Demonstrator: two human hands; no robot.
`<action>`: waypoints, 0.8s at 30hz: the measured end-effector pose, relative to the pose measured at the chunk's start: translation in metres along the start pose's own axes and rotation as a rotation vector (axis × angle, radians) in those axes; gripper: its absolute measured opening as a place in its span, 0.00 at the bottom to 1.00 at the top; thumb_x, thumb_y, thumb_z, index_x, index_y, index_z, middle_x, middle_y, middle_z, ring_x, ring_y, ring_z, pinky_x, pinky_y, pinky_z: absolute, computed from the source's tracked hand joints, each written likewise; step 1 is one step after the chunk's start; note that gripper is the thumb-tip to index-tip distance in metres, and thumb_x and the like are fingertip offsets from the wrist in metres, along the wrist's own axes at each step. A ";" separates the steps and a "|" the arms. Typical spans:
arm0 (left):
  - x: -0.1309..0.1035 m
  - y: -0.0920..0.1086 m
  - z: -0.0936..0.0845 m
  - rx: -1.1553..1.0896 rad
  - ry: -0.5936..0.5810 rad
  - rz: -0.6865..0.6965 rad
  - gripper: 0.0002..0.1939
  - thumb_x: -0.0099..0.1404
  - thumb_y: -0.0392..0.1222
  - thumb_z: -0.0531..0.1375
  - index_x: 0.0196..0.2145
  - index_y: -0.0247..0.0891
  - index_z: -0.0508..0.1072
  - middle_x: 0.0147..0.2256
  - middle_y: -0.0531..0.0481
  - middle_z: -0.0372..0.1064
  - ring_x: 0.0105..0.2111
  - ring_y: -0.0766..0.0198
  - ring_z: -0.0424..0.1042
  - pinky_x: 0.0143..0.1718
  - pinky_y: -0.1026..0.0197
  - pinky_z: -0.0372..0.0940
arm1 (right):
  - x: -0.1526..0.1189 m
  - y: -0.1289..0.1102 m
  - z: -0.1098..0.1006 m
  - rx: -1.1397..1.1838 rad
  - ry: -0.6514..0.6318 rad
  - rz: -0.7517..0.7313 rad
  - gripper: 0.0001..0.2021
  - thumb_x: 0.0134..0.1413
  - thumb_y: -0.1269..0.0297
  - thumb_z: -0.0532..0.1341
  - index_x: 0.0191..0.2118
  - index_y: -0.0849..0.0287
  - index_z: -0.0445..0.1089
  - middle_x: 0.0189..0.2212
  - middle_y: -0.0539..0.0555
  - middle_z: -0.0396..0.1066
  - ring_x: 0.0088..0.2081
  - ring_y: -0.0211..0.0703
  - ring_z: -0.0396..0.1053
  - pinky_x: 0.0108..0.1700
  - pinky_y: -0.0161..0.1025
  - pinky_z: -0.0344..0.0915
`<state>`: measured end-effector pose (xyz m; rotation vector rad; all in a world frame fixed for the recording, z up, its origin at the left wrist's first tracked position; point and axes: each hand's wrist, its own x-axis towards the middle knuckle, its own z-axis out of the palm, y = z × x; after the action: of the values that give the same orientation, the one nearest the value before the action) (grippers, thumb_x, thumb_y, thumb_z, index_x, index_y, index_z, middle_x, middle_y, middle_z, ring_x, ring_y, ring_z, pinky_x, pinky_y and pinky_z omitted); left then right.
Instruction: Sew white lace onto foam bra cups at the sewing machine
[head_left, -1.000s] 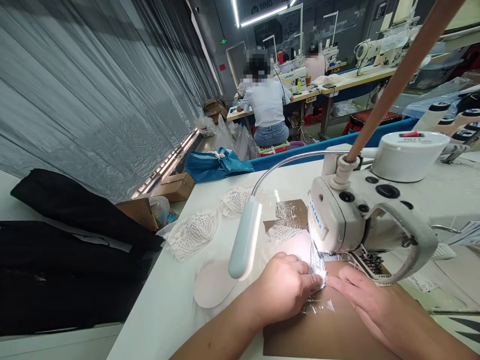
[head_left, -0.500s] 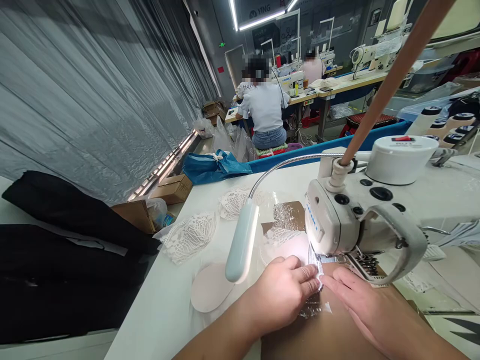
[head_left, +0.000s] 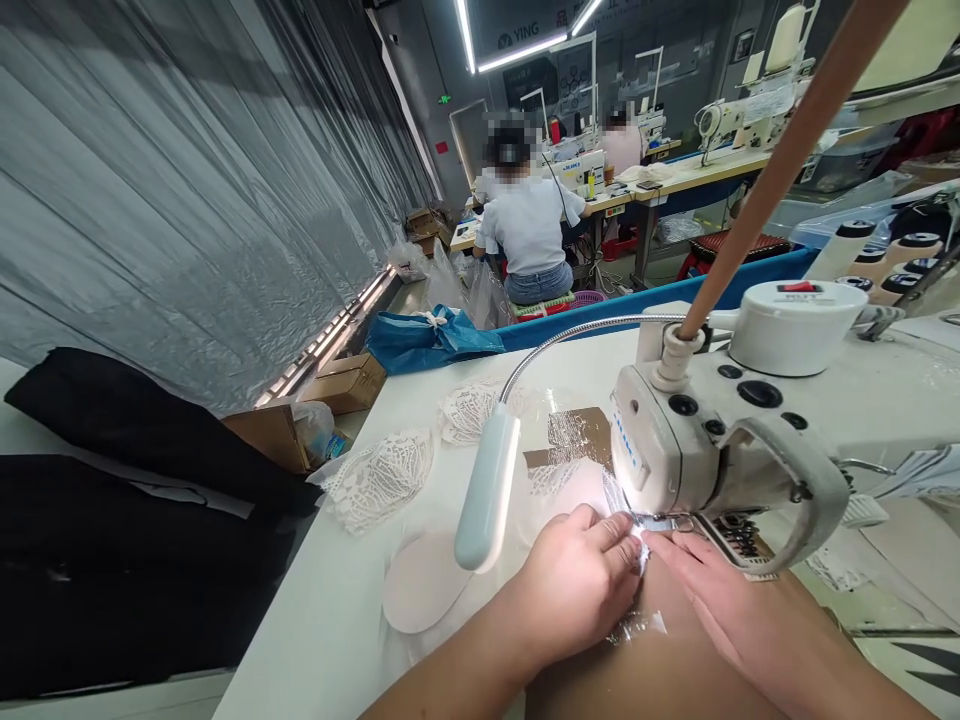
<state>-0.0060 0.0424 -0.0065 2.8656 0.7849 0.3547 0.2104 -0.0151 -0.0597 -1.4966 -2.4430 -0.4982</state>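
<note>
A strip of white lace fabric (head_left: 642, 556) lies under the head of a white sewing machine (head_left: 667, 440), next to the lit needle area. My left hand (head_left: 581, 575) is closed over it, fingers bent and pressed together on its left side. From the other side, my right hand (head_left: 724, 590) lies low and fairly flat on the brown work surface (head_left: 637, 675), a fingertip touching the lace edge. A pale cup-shaped piece (head_left: 581, 488) with lace extends left from the needle area. The needle and presser foot are mostly hidden.
A lamp (head_left: 486, 490) on a bendy neck hangs left of the machine. Lace cups (head_left: 382, 478) and a beige oval pad (head_left: 426, 582) lie on the white table (head_left: 300, 620). Thread cones (head_left: 855, 245) stand at right. A seated co-worker (head_left: 529, 230) is beyond the blue cloth.
Both hands have moved slightly up toward the needle with the lace, and more of it sits under the machine head. The right fingers have slid closer to it. The view has shifted slightly.
</note>
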 end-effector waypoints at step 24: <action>0.002 -0.004 0.001 0.029 0.045 -0.051 0.12 0.69 0.42 0.53 0.44 0.37 0.73 0.44 0.44 0.71 0.36 0.57 0.64 0.37 0.55 0.63 | -0.005 -0.006 0.000 0.168 0.048 0.053 0.27 0.53 0.73 0.54 0.58 0.46 0.67 0.39 0.52 0.77 0.34 0.43 0.75 0.29 0.35 0.66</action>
<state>-0.0059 0.0472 -0.0081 2.8674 0.8765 0.4053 0.2075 -0.0211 -0.0627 -1.4585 -2.3384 -0.3062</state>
